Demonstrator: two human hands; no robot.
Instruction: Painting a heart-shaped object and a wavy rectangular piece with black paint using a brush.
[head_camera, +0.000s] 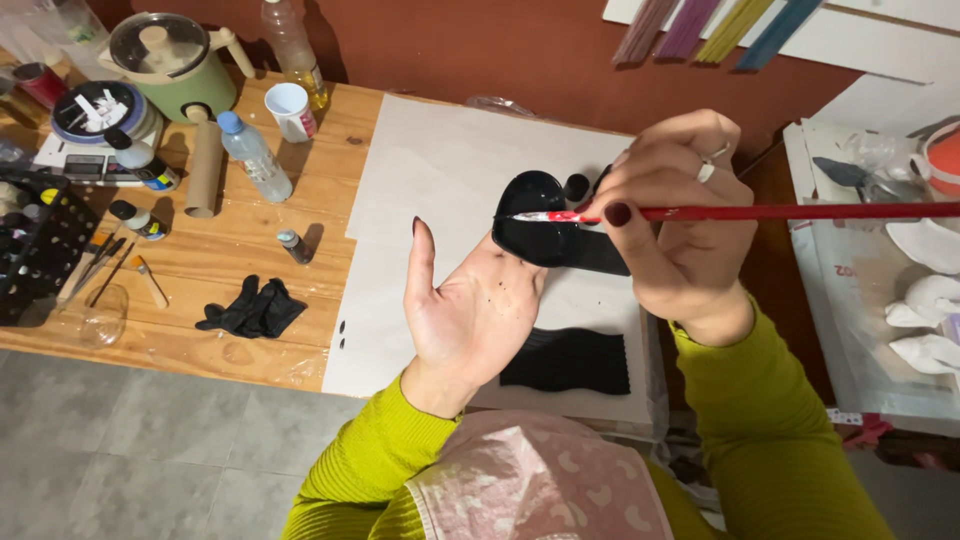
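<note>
Paintbrush (760, 212), red-handled, pinched in our right hand (680, 225), its tip touching a glossy black heart-shaped piece (535, 225). We carry that piece on the fingertips of our left hand (470, 315), palm up and fingers spread flat, above a white paper sheet (440, 170). Black ridged piece (568, 360) lies on the sheet just beside our left wrist; black glove (250, 310) rests on the wooden table (250, 240), well apart.

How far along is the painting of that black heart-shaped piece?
Done: the heart-shaped piece looks glossy black across the face in view. In hand: the left hand supports it while the right hand holds the red brush tip against it. Left: unclear; its hidden sides can't be judged. A black wavy piece lies on the white paper.
</note>
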